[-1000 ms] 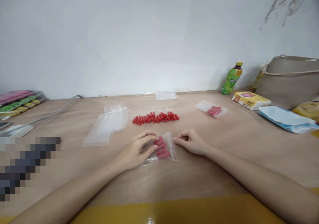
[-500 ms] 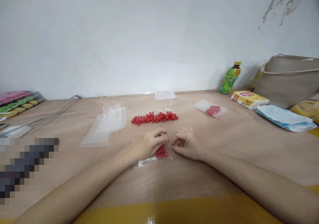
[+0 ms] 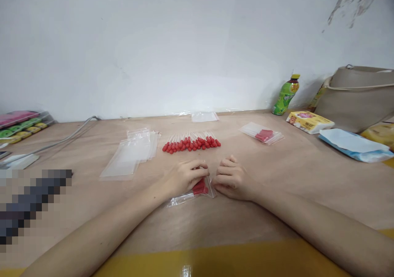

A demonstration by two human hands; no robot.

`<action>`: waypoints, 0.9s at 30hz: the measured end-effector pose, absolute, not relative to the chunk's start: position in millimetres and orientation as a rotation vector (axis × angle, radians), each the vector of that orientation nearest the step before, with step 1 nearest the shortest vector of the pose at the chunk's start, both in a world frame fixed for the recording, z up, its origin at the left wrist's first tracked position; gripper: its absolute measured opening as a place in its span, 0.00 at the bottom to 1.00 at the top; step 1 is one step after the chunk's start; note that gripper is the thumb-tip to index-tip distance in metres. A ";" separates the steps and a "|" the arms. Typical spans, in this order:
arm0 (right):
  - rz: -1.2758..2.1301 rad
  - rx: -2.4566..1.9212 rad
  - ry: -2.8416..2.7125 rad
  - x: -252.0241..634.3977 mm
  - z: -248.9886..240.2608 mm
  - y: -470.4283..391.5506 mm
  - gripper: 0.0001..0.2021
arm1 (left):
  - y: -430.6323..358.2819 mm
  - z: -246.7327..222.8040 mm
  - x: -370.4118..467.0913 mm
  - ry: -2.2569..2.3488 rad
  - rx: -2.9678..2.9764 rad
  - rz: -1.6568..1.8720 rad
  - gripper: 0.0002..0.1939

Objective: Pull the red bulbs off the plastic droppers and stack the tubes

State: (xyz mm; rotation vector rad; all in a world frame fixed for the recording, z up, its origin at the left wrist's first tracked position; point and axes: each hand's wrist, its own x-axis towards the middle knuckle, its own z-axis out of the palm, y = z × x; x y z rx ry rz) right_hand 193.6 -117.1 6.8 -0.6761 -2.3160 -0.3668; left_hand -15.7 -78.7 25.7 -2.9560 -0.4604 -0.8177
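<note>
Resting over a transparent zip bag point(image 3: 182, 199), my left hand point(image 3: 187, 177) is bending its fingers downward, and I cannot tell whether they are pinching the plastic or only pressing on it. My right hand point(image 3: 233, 180) is curling into a loose fist at the bag's zip edge point(image 3: 211, 187); whether its thumb and fingers are gripping that edge is hidden from me. The bag is lying flat beneath my left hand, its long axis running rightward from under that wrist toward my right hand, so the zip edge is sitting in the narrow gap between my hands. Inside, red tips point(image 3: 200, 187) are showing just beyond my left thumb, close to the zip end. My own left hand is covering the bag's far side.

Just beyond both hands, a row of red-headed sticks point(image 3: 191, 144) is lying with heads toward me. Left of my left hand, transparent zip bags point(image 3: 121, 162) are overlapping in a fan. Beyond my right hand and further right, another bag with red contents point(image 3: 264, 136) is lying, and a green drink bottle point(image 3: 285, 98) is standing farther off.
</note>
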 end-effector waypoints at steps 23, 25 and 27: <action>-0.352 -0.661 -2.280 192.4 9.4 -116.3 0.07 | -79.5 26.5 -13.8 -0.498 -3.008 -0.815 0.09; -0.346 -0.654 -2.286 192.3 9.4 -116.5 0.06 | -79.6 26.8 -13.6 -0.501 -3.008 -0.802 0.09; -0.347 -0.666 -2.275 192.1 9.1 -116.6 0.06 | -80.0 27.4 -13.5 -0.514 -3.007 -0.782 0.09</action>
